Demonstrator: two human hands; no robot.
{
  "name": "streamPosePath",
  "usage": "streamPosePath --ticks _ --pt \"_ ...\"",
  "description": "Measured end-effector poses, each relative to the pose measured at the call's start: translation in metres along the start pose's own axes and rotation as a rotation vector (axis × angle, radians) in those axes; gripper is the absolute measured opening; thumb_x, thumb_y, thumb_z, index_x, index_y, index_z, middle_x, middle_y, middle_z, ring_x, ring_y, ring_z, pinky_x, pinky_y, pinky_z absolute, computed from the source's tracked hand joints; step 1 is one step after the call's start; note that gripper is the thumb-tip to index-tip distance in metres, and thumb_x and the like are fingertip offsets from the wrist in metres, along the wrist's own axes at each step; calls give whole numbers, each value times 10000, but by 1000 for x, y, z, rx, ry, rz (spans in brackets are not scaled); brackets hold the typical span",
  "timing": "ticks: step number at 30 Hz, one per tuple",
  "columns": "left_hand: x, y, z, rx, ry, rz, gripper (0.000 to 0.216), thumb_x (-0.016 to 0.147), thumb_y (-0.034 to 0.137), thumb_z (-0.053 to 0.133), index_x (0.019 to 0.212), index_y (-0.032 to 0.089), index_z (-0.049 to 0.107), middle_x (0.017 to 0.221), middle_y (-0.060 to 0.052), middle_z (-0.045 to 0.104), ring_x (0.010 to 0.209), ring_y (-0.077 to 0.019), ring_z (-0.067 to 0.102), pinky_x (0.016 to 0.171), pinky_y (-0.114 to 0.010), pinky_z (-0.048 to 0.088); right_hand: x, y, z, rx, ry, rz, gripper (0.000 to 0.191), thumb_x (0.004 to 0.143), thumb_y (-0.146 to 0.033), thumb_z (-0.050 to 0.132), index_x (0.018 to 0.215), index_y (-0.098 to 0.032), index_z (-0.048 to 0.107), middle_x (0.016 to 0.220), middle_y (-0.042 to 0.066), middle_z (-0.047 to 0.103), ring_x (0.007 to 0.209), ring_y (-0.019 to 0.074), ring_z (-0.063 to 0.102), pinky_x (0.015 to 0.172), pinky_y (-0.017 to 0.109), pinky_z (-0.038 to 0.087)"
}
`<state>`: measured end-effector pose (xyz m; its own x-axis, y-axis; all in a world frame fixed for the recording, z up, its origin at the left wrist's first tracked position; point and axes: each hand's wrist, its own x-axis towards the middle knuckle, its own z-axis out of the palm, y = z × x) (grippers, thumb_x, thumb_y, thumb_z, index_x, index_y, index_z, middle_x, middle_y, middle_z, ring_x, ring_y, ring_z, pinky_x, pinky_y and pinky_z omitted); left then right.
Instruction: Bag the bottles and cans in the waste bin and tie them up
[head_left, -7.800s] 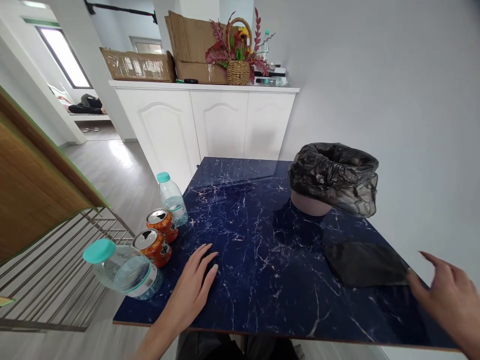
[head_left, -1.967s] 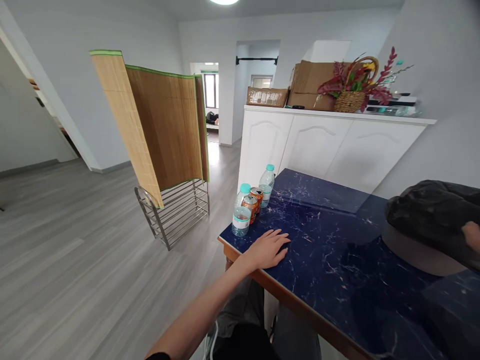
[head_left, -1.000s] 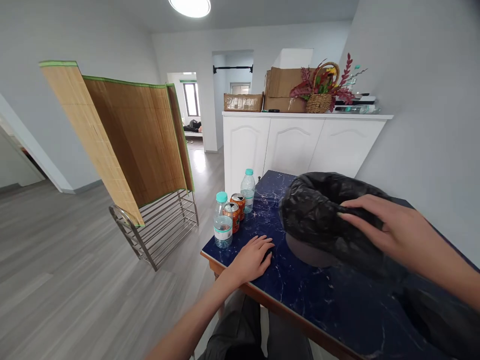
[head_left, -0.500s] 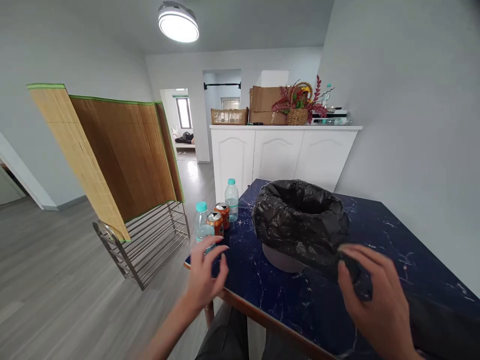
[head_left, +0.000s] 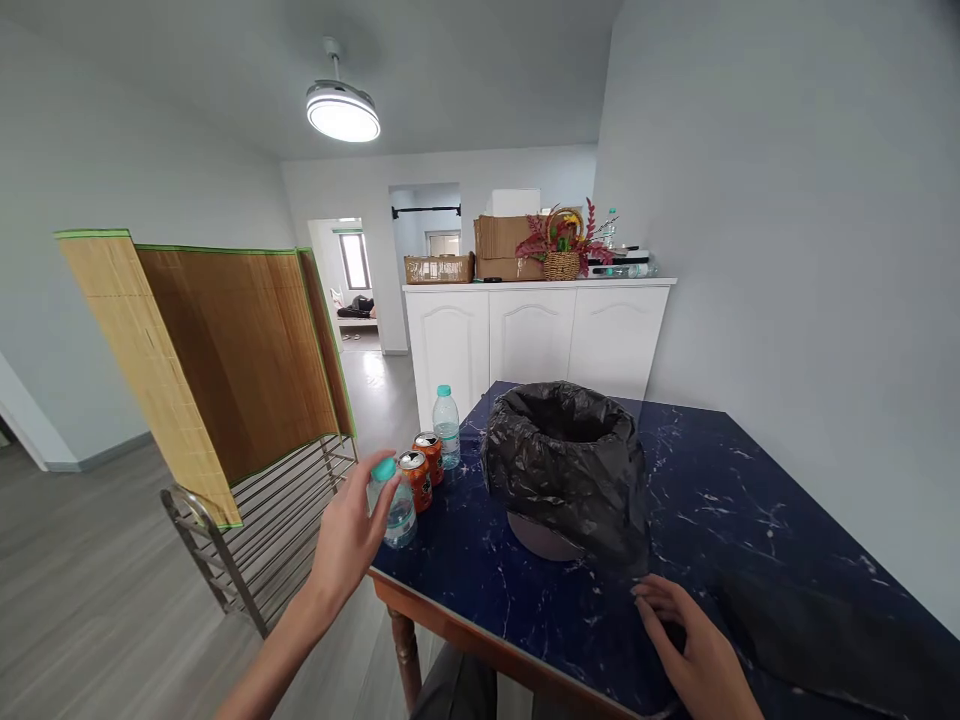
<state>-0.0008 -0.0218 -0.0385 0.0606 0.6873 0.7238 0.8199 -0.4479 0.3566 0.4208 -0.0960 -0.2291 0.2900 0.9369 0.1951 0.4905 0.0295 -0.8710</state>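
Standing in the lower left-centre of the frame, the near bottle [head_left: 399, 518] is upright on the dark blue desk [head_left: 469, 560], its long axis slanting slightly in view from the teal cap [head_left: 384, 469] at the top down and right to its base. At that cap is the left hand [head_left: 347, 530], its grip bent around it with thumb and fingers on either side; whether they press on it cannot be told. Upward and right run an orange can [head_left: 417, 486], another orange can [head_left: 430, 462] and a second bottle [head_left: 447, 435], all upright. Mid-frame, a black bag [head_left: 559, 490] is folded over a container [head_left: 541, 540], its mouth facing up. At lower right, the right hand [head_left: 694, 645] is near the bag's lower edge, its grip loosely curled; whether it pinches anything cannot be told. Beyond it, a flat black sheet [head_left: 832, 640] lies on the desk.
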Motion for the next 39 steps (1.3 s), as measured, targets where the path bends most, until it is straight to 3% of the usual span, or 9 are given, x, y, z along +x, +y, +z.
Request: streamPosePath --ticks 4,8,13,18,23,26,30,34,39 --pt "0 55 -28 -198 108 -15 461 1056 479 594 1473 286 555 1288 -95 768 1156 -297 757 982 -457 623 0 -5 0 -24 -22 2 564 922 -710 547 1220 -261 711 1170 114 794 1069 321 780 825 400 676" --pt "42 118 -47 -541 396 167 333 1065 364 611 1385 285 563 1241 -74 749 1195 -266 740 1057 -512 613 -1 -10 -1 -35 -32 11 589 917 -731 523 1214 -264 724 1175 116 794 1071 321 780 826 403 676" --pt "109 148 -3 -733 274 347 254 1081 329 586 1322 275 526 1274 -75 721 1240 -235 716 1088 -496 598 1 -13 1 -21 -6 3 573 922 -731 524 1179 -273 754 1138 111 804 1023 316 792 796 387 683" --pt "142 130 66 -699 -182 334 276 1065 398 594 1284 237 548 1261 -93 754 1165 -234 746 992 -420 628 4 -8 0 -19 -19 -31 512 950 -686 549 1178 -282 765 1138 101 806 1036 309 792 844 381 684" --pt "145 116 80 -393 -517 476 318 1081 477 533 1275 265 669 1284 -57 770 1164 -266 737 1034 -450 581 3 -8 -3 1 -35 -20 465 955 -658 587 1176 -294 772 1157 88 804 1069 309 787 864 368 682" --pt "147 104 80 -378 -357 440 392 1124 493 408 1264 259 689 1324 -57 751 1235 -254 698 1072 -429 551 1 -12 -1 7 9 -16 477 965 -674 558 1157 -292 771 1177 94 798 1080 309 782 855 364 677" --pt "165 63 95 -156 -43 170 409 1138 403 310 1272 220 650 1357 -112 688 1311 -267 614 1117 -449 495 -1 -13 1 1 26 -24 472 964 -668 563 1141 -278 760 1163 101 800 1061 304 783 834 351 668" --pt "189 9 120 -21 -65 5 343 1025 399 566 1274 175 637 1444 -216 604 1439 -404 464 1193 -606 355 1 -10 2 0 30 -39 461 967 -665 561 1119 -276 756 1158 100 801 1062 303 782 852 351 664" --pt "196 -26 143 7 -241 -71 289 973 432 642 1121 185 667 1029 -153 768 1015 -360 707 923 -501 554 3 -8 0 19 -7 5 482 944 -702 571 1103 -284 750 1171 103 797 1082 305 779 840 334 665"
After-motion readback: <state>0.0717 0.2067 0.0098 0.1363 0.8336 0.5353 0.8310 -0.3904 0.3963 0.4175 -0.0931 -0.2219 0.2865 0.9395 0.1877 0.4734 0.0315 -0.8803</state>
